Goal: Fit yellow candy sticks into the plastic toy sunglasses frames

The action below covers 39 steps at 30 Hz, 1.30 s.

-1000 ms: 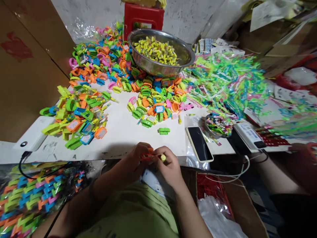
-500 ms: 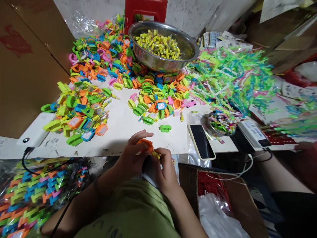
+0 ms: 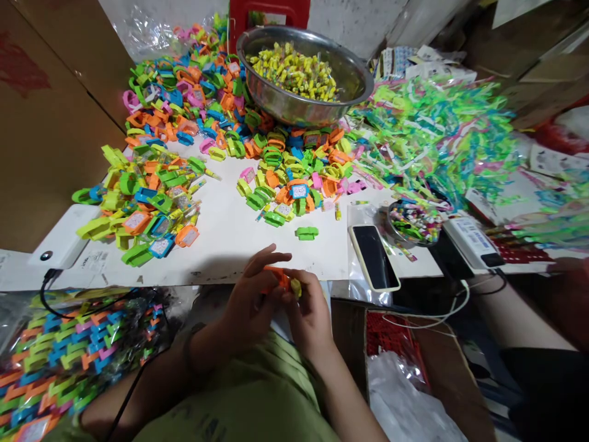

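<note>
Left hand (image 3: 248, 307) closed on orange toy watch (image 3: 276, 277); right hand (image 3: 310, 313) pinching small yellow piece (image 3: 296, 287) against it, at surface (image 3: 230, 245) edge.

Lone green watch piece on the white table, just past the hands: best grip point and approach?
Pinch the green watch piece across its narrow middle, coming from above. It lies flat and apart from the pile, with bare table on every side, so fingers can drop front and back.

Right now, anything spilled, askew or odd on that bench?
Mostly piles. One green toy piece lies alone on the white table, apart from the heaps. The phone hangs partly past the table's front edge. The left hand and right hand hold an orange piece; no visible damage.
</note>
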Each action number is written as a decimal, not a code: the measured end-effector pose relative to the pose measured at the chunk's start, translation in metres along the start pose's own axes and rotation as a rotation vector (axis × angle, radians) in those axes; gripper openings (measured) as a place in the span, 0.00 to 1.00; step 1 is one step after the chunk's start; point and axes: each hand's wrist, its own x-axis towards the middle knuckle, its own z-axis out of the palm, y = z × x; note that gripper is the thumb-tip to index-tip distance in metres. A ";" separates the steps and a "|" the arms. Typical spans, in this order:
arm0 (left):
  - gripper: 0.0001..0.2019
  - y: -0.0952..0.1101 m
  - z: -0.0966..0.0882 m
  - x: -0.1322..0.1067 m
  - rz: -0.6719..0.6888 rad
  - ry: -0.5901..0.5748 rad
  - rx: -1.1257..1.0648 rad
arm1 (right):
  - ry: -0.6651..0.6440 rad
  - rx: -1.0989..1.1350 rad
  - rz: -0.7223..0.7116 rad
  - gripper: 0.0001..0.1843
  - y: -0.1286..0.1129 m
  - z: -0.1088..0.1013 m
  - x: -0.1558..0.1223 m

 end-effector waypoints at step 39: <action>0.02 -0.030 -0.016 -0.005 0.042 -0.032 0.246 | 0.020 -0.360 -0.137 0.07 0.009 0.001 0.005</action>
